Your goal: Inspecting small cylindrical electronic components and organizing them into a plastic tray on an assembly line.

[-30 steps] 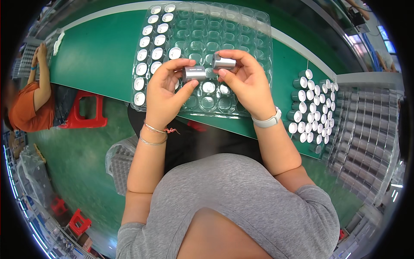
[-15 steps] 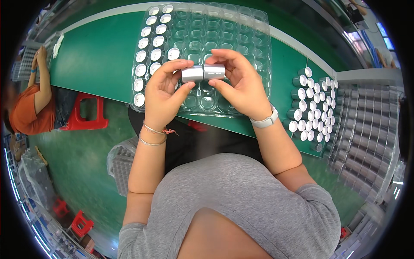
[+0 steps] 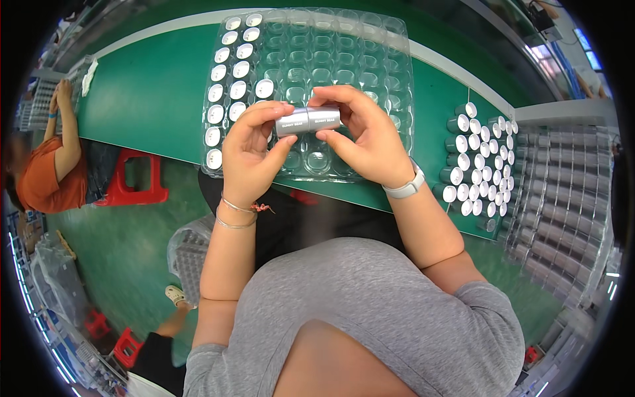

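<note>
Two small silver canisters meet end to end over the near part of a clear plastic tray point(image 3: 334, 58). My left hand point(image 3: 250, 147) pinches the left canister point(image 3: 292, 125) between thumb and fingers. The right canister point(image 3: 325, 120) is gripped the same way by my right hand point(image 3: 374, 142). Dark lettering faces me on both. White-ended canisters point(image 3: 264, 88) fill cups along the tray's left columns, while the other visible cups hold nothing. My fingers hide part of each canister and some cups beneath.
A cluster of white-ended grey canisters point(image 3: 477, 159) lies on the green table point(image 3: 145, 86) at the right. Beyond it leans a stack of filled clear trays point(image 3: 562, 198). At far left sits a co-worker in orange point(image 3: 49, 172), near a red stool point(image 3: 135, 178).
The left canister has turned so that its lettering shows, and the gap between the two has narrowed. Both hands have shifted slightly nearer me. Another person's leg has appeared at lower left.
</note>
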A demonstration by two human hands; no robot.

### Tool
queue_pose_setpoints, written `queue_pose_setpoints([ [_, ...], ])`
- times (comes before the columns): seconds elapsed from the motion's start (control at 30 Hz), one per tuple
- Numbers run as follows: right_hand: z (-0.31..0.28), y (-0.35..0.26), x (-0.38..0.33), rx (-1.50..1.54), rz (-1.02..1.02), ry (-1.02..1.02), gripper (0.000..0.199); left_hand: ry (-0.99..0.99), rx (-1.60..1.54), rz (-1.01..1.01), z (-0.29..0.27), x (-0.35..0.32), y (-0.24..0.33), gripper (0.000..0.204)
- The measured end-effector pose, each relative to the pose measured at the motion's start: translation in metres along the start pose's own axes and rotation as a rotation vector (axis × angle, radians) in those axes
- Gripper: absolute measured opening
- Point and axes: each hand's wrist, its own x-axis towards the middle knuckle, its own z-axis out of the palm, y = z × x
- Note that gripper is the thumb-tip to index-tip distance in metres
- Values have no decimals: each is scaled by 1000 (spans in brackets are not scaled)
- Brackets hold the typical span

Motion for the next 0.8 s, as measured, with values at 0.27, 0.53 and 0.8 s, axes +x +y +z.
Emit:
queue_pose_setpoints([
  [0.27,0,1,0,-59,-40,-15,53,-3,13,24,-1,-1,-2,45],
  [0.53,-3,1,1,-167,-40,-2,47,112,-114,-111,3,3,6,57],
  [0.8,-3,4,0,29,70,80,41,187,-160,-155,4,4,9,63],
])
